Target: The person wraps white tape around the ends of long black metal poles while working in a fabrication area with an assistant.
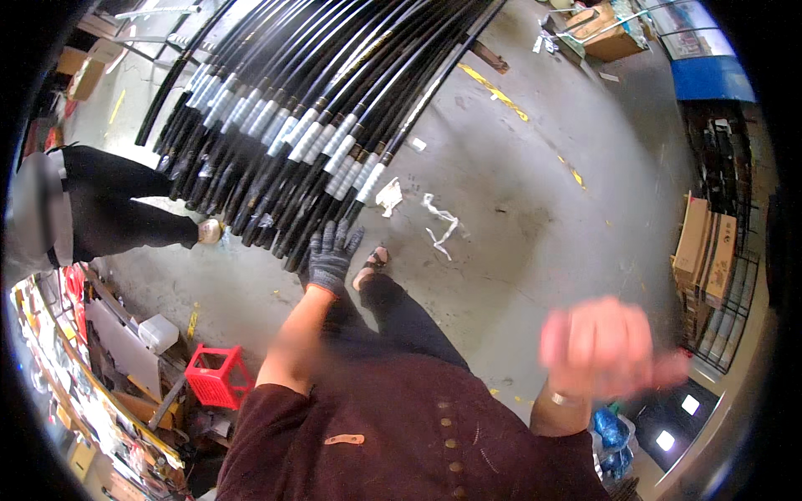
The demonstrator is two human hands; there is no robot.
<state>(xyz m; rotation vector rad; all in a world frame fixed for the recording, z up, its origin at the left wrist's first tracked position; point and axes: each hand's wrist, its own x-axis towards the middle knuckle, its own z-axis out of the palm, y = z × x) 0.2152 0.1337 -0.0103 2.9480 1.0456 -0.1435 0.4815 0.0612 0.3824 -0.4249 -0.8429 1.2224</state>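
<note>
A wide bundle of long black poles [284, 125] with silver-white bands fills the upper left, its near ends pointing toward me. My left hand [331, 260], in a dark grey knitted glove, rests at the near right end of the bundle with its fingers spread. It appears to touch the pole ends, not wrap round one. My right hand [597, 346] is bare and raised at the right, away from the poles. Its fingers are curled into a fist, smeared by motion, with nothing showing in them.
Another person [100, 200] in dark trousers stands left of the bundle. White scraps [440, 227] lie on the grey floor. A red plastic crate [219, 376] sits at lower left beside cluttered shelves. Cardboard boxes [706, 250] on a rack line the right side. A blue bag [614, 438] lies lower right.
</note>
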